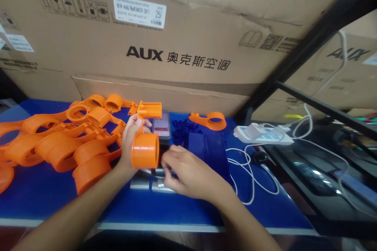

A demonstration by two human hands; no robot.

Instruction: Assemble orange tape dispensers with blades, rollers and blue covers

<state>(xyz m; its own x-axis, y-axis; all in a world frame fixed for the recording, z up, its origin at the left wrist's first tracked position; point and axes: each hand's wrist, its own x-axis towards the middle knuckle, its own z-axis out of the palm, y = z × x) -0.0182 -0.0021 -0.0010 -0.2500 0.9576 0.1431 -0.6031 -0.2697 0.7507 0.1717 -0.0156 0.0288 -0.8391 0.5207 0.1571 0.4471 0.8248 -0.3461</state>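
Note:
An orange plastic holder (145, 151), with a wide ring at its lower end and a ribbed block at its upper end, is raised above the blue table. My left hand (129, 135) is closed around its middle from the left side. Just right of the ring is my right hand (188, 170), its fingers bent and pinched together. Whatever lies between those fingertips is hidden. Flat silvery pieces (140, 184) lie on the table below both hands. Behind the held part, a phone (161, 125) with a lit screen is partly covered.
Similar orange holders (91, 151) are piled at left; one more orange holder (216, 120) lies back right. Small dark blue parts (184, 127) sit by a dark blue object (206, 149). A white power strip (265, 135) trails cables at right. A large cardboard box (176, 35) stands behind.

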